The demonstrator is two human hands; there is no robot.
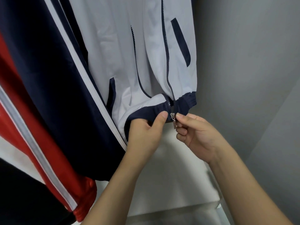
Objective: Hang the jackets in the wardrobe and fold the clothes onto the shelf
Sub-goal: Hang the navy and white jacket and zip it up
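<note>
A white jacket (123,51) with navy sleeves, navy pocket trims and a navy hem band hangs in the wardrobe, its front zip undone above the hem. My left hand (146,132) pinches the navy hem band just left of the zip. My right hand (196,132) holds the hem at the right of the silver zip slider (172,116), whose pull tab hangs down between my fingers. The two zip ends meet at the slider.
A red jacket (32,143) with white stripes hangs at the left, touching the navy sleeve. Below it is a dark garment (21,200). The grey wardrobe side wall (251,62) stands at the right, and a pale shelf surface (175,189) lies below my hands.
</note>
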